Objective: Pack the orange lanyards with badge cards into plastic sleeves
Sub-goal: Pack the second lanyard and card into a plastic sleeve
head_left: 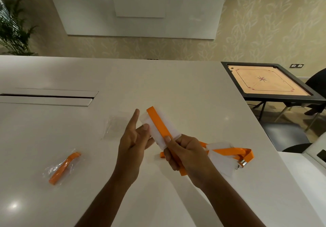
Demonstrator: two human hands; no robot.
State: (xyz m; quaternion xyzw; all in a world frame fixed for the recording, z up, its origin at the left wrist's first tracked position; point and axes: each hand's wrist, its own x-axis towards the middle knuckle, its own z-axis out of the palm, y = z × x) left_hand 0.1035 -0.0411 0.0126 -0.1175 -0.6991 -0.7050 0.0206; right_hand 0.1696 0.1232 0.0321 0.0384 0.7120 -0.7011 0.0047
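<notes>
Orange lanyard (159,123) and white badge card (163,129) are being held together above the middle of the white table (176,85), the strap lying along the card's face and slanting up toward the far left. The right hand (183,153) is gripping the near end of the pair, its thumb pressing the strap onto the card and its fingers curling round the strap that is hanging out below the fist. The left hand (135,139) is touching the card's left edge with its thumb tip, while its index finger is pointing straight up and the other fingers are lying loosely behind the card; whether they are pinching it cannot be told. Just right of the right hand, more lanyards with cards (227,154) are lying in a loose heap on the table, a metal clip (243,163) showing at its right end. Left of the hands, an empty clear plastic sleeve (115,127) is resting flat. Further left and nearer, a packed sleeve (62,167) holding a folded orange strap is lying on the table. Beyond the table's far right corner, a carrom board (268,82) is standing on a stand.
</notes>
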